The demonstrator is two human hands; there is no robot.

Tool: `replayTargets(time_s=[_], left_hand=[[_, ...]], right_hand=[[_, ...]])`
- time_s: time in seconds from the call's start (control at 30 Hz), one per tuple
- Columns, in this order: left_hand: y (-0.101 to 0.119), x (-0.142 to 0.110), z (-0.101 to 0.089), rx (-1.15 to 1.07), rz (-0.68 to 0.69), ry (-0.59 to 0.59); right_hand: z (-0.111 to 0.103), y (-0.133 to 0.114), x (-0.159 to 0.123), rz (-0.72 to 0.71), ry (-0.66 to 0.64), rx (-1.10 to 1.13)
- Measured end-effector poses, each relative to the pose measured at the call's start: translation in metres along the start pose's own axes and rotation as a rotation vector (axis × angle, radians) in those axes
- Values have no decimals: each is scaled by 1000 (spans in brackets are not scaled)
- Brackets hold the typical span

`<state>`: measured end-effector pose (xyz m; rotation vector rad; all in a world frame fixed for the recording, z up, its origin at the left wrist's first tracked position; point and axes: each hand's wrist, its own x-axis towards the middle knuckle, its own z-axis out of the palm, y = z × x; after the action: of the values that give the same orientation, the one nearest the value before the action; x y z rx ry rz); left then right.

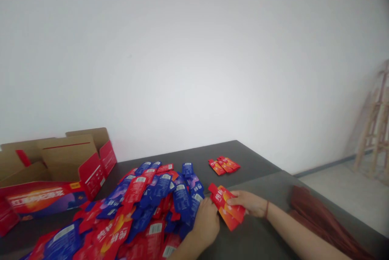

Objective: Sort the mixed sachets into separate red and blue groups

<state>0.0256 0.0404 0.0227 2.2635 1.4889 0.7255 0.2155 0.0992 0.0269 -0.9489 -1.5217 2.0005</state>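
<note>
My right hand [248, 202] is closed on red-and-orange sachets [228, 208], at least two overlapping in a small fan, held just above the dark table. My left hand [207, 220] is at the right edge of a heap of red and blue sachets [154, 203], its fingers curled downward. What those fingers hold, if anything, is hidden behind the back of the hand. Farther back on the table, a few red-and-orange sachets [224, 165] lie overlapped in a neat row, faces up.
An open cardboard box [48, 195] with a red and blue printed front stands at the table's left. Brown cloth [322, 221] lies along the right edge of the table [258, 179]. A white wall rises behind, and a blurred wooden stand [375, 130] is on the floor at far right.
</note>
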Motion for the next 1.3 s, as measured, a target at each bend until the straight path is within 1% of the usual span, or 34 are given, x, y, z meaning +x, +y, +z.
replayTargets(time_s=[0.07,0.17,0.23,0.3,0.4,0.43,0.47,0.53,0.6,0.67,0.7,0.77,0.87,0.97,1.1,1.17,1.3], left_hand=[[-1,-3,-5,137,-58,24],[2,-9,-8,266,-85,54],[5,-14,-10,329,-52,19],[8,-17,-13,385,-29,-44],[12,-19,-17,432,-14,-116],[14,-19,-17,427,2,-122],[14,-19,-17,409,27,-118],[14,-19,-12,356,97,-82],[9,-19,-5,309,155,-30],[2,-19,3,282,180,-28],[-2,-19,7,277,184,-43],[-8,-19,13,281,181,-78],[-10,-22,18,312,147,-101],[-5,-27,21,352,76,-114],[8,-34,26,385,-36,-131],[15,-36,28,402,-89,-132],[24,-34,26,462,-101,-113]], right_hand=[[-7,-1,6,3,-35,-94],[-14,-9,13,28,-104,-269],[-20,-15,15,76,-148,-336],[-25,-19,15,126,-182,-426],[-24,-22,12,118,-150,-666],[-19,-21,10,88,-104,-742],[-13,-19,8,35,-29,-826],[3,-8,2,-129,179,-1023],[22,10,-6,-310,395,-1243],[37,30,-15,-357,474,-1335],[41,39,-19,-360,485,-1351],[43,50,-25,-370,460,-1354],[35,52,-32,-406,366,-1331],[26,47,-38,-397,322,-1303],[18,48,-47,-292,348,-1257],[14,48,-50,-278,348,-1236],[8,41,-53,-288,315,-1214]])
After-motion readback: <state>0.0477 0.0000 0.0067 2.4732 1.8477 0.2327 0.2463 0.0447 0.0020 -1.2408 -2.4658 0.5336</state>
